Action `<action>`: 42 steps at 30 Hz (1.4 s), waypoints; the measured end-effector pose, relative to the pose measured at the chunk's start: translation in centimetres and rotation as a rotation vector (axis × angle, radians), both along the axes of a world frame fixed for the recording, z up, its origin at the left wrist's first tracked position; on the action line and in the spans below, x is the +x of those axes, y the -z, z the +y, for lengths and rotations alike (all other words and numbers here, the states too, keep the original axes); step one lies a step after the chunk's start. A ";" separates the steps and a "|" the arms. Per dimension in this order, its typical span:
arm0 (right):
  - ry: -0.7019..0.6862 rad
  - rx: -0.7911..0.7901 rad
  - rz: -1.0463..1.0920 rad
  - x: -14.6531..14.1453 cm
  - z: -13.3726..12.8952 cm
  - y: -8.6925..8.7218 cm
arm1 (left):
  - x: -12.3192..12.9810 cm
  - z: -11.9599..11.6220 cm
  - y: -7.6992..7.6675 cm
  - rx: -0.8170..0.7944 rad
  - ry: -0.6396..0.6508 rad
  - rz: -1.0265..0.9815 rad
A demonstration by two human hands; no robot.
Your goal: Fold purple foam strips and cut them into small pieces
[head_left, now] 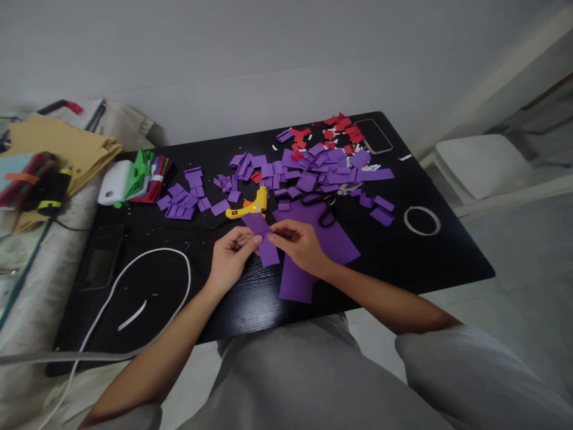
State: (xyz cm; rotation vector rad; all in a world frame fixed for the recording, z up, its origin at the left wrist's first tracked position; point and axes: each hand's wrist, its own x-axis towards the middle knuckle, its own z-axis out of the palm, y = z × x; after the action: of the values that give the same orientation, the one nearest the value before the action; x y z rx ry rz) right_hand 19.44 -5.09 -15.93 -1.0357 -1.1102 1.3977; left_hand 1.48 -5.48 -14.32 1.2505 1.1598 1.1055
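Purple strip: you hold this narrow piece [268,253] up in front of you, slanted, its far end close to the glue gun; whether the two touch, you cannot tell from here.
Left hand: your left hand [233,254] has its grip pinching the strip's left edge, thumb on top and fingers curled beneath.
Right hand: your right hand [299,243] pinches the opposite edge between thumb and fingers, its grip just across from the left one.
Glue gun: the yellow glue gun [258,205] lies on the bench [237,313] just beyond your left hand.
Purple sheets: a large purple sheet [338,242] lies under and beyond your right hand, with a narrower purple sheet [296,288] reaching nearer to you.
Scissors: the black-handled scissors [329,216] rest partly on the large sheet, blades toward the scattered pieces.
Small pieces: folded purple pieces [329,173] spread beyond your hands, with another purple cluster [181,202] to your left; red pieces [344,124] lie near the far edge.
Right side: a pale ring [438,222] sits well apart from your right hand.
Left side: a white cable [188,278] loops near your left forearm.
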 end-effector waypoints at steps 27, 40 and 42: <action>-0.091 -0.049 0.017 1.1 -0.1 -0.5 | -0.8 -0.5 -0.6 0.190 0.050 0.113; -0.036 0.027 -0.094 0.6 -0.2 0.0 | -0.3 -0.2 0.2 0.109 0.021 0.161; -0.053 0.033 -0.135 0.7 -0.1 0.0 | -0.3 -0.3 0.2 0.136 0.024 0.182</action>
State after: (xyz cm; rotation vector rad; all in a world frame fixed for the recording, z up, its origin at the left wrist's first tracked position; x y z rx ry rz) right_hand 20.12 -5.22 -15.88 -1.0965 -1.2632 1.3631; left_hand 1.17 -5.78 -14.50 1.4918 1.2177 1.0851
